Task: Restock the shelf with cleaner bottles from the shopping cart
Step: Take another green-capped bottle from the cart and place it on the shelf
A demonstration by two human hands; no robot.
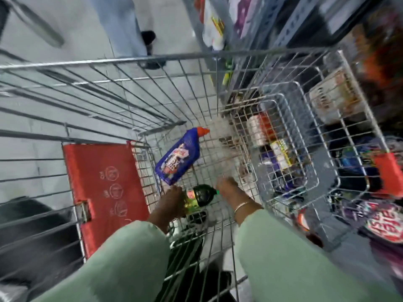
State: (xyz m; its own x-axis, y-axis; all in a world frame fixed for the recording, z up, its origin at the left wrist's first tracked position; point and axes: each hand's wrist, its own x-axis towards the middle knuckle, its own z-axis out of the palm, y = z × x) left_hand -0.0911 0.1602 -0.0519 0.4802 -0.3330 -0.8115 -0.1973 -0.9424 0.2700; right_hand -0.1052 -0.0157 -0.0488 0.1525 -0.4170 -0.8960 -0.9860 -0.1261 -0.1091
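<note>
Both my arms, in pale green sleeves, reach down into the wire shopping cart (152, 57). On the cart floor lies a blue cleaner bottle (178, 159) with a red-orange cap, pointing away from me. Nearer to me is a dark green bottle (201, 195) with a yellow-green label. My left hand (170, 201) is wrapped around its label end. My right hand (229, 189), with a thin bangle at the wrist, touches its cap end; blur hides how firmly those fingers close. The shelf (283, 25) stands to the right of the cart.
A red fold-down child seat flap (104, 184) stands at the cart's left inside wall. Packed shelf goods (279, 153) show through the cart's right side. A person's legs in light trousers (122, 25) stand on the grey floor beyond the cart's far rim.
</note>
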